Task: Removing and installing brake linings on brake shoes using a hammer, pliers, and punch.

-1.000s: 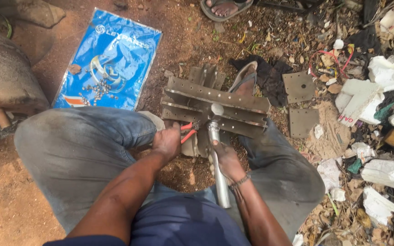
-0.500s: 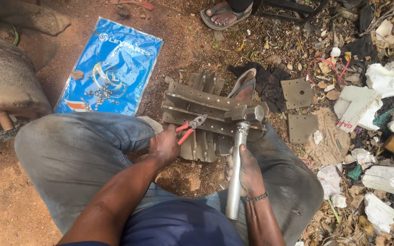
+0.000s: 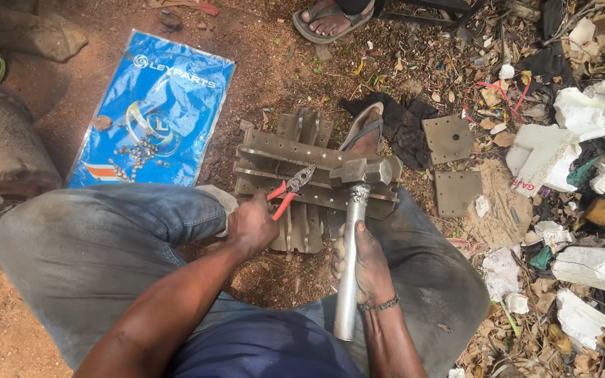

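So I've got the hammer (image 3: 355, 231) in my right hand (image 3: 367, 262), fingers wrapped tight around the middle of its long metal handle, with the butt end pointing back toward my lap. The hammer's blocky steel head sits right on top of the curved metal plates (image 3: 295, 168), the ones with rows of holes punched along them, stacked on the dirt between my knees. The head is touching the upper plate near its right end.

My left hand (image 3: 250, 225) is closed around the red-handled pliers (image 3: 290, 189), grips squeezed into my palm, and the nose is pointed up and to the right at the plate, just left of the hammer head. Can't really tell if the tip is pinching anything there, it's too small to make out.

Under the plates there's a second, ribbed stack lying crosswise. My sandal (image 3: 365, 129) is poking out just behind the plates, next to a black rag (image 3: 404, 122). Two flat square metal plates (image 3: 453, 164) lie on the ground off to the right, near a mess of white scraps and dry leaves (image 3: 568, 140). To the left there's a blue plastic bag (image 3: 155, 112) spread flat with a scatter of small rivets (image 3: 134, 155) on it. Someone else's sandalled foot (image 3: 330, 19) is at the top edge.
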